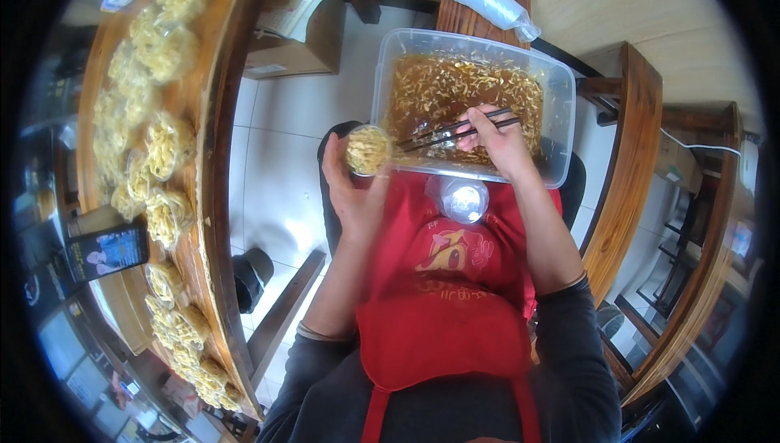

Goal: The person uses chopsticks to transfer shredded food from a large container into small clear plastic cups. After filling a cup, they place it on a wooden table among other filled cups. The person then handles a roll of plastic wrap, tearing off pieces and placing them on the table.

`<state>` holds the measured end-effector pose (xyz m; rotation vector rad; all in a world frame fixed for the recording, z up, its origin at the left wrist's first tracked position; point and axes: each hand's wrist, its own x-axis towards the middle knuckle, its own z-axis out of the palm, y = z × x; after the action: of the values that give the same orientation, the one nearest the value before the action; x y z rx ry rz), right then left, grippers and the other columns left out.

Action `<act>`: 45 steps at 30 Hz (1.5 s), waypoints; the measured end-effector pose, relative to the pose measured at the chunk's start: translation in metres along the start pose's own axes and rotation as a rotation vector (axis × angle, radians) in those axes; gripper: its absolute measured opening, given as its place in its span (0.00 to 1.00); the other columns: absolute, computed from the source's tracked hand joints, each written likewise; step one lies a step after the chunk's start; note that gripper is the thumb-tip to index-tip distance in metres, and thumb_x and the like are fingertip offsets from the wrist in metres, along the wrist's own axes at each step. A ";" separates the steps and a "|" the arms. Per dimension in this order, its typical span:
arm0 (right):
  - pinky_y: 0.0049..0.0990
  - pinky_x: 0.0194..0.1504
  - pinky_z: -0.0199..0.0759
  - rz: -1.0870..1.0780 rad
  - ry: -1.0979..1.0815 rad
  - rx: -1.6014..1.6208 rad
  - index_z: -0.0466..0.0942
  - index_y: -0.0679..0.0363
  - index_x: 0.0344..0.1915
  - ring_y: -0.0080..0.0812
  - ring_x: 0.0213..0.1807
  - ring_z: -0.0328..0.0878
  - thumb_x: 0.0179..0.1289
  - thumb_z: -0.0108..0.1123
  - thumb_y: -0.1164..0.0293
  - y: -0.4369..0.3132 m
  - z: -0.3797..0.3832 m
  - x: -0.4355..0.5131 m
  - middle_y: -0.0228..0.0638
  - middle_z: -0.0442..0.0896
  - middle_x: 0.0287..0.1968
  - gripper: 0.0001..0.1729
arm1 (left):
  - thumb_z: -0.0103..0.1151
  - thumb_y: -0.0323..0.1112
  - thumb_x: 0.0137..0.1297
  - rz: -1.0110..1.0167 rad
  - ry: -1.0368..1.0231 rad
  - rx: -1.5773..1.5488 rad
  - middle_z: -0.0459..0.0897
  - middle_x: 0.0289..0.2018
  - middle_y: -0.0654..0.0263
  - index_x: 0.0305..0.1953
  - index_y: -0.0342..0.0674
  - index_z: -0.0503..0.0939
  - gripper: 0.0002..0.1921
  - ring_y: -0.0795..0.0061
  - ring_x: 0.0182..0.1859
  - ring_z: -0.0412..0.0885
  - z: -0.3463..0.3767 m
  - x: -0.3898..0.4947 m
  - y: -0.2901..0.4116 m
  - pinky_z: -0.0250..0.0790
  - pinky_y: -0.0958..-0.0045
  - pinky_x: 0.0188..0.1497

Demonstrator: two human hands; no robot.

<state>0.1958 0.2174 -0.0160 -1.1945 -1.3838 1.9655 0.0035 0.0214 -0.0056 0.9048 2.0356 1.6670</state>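
Note:
My left hand [353, 196] grips a clear plastic cup [368, 150] filled with pale yellow food strips, at the left rim of a translucent plastic tub [562, 132]. Reddish-brown liquid with many loose pale strips [451, 80] fills much of the tub. My right hand [496, 141] holds a pair of dark chopsticks [436, 133] over the tub, their tips pointing left, close to the cup. Something shiny and clear beneath the chopsticks is partly hidden. On the red apron [439, 333] in my lap, a clear plastic cup or stack of cups [466, 200] rests against the tub's near side.
A wooden table [213, 168] on the left bears several filled cups [167, 217] and a propped phone [108, 254] with a lit screen. A cardboard box [304, 53] sits on the floor. Wrapped plastic cups [484, 1] lie on a wooden stool [454, 21]. A wooden bench [627, 199] stands right.

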 end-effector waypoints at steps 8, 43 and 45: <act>0.27 0.37 0.86 -0.048 0.088 0.048 0.82 0.70 0.48 0.30 0.33 0.90 0.85 0.57 0.66 -0.008 -0.006 0.001 0.44 0.90 0.40 0.16 | 0.71 0.15 0.65 -0.009 0.013 -0.064 0.69 0.71 0.49 0.81 0.33 0.52 0.48 0.61 0.70 0.73 -0.001 0.002 0.001 0.67 0.64 0.74; 0.31 0.34 0.87 0.161 0.145 0.386 0.83 0.65 0.49 0.33 0.32 0.90 0.79 0.65 0.64 -0.040 -0.038 0.000 0.44 0.90 0.39 0.13 | 0.73 0.17 0.63 -0.062 -0.004 0.005 0.69 0.70 0.50 0.81 0.33 0.52 0.50 0.60 0.70 0.74 -0.001 0.004 0.000 0.68 0.63 0.74; 0.29 0.31 0.88 0.019 0.121 0.355 0.84 0.66 0.47 0.33 0.29 0.89 0.80 0.63 0.66 -0.068 -0.032 -0.010 0.46 0.90 0.36 0.13 | 0.76 0.22 0.63 -0.061 -0.022 0.127 0.71 0.69 0.50 0.81 0.33 0.55 0.50 0.60 0.70 0.76 -0.002 0.004 0.002 0.69 0.63 0.74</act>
<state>0.2205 0.2529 0.0457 -1.1377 -0.9174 2.0093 -0.0005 0.0227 -0.0026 0.8880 2.1528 1.5042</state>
